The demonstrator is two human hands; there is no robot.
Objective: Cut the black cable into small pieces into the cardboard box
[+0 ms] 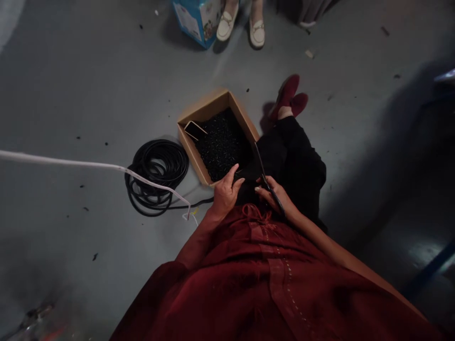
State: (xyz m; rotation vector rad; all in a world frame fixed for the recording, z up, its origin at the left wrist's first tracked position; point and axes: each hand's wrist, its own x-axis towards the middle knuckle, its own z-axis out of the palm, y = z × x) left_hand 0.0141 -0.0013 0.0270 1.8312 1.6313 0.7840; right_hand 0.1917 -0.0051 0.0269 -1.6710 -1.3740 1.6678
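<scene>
My left hand (225,193) is at the near edge of an open cardboard box (196,160), thumb and forefinger apart. A black tube (199,203) runs from a coil (156,177) on the floor to this hand and passes out of sight beneath it; the other fingers, curled out of view, seem to hold it. To the right, my right hand (275,194) is closed around dark scissors (260,158), seen edge-on, their long blades pointing away from me past the box's right corner. Many small black pieces (222,142) lie in the box, along with a dark, light-rimmed rectangular object (194,130).
A pale cord (88,164) stretches from the left edge across the coil. Beyond the box are a blue carton (194,21) and another person's white shoes (256,31). My crossed legs (302,161) are right of the box. Small dark scraps dot the grey floor (106,80).
</scene>
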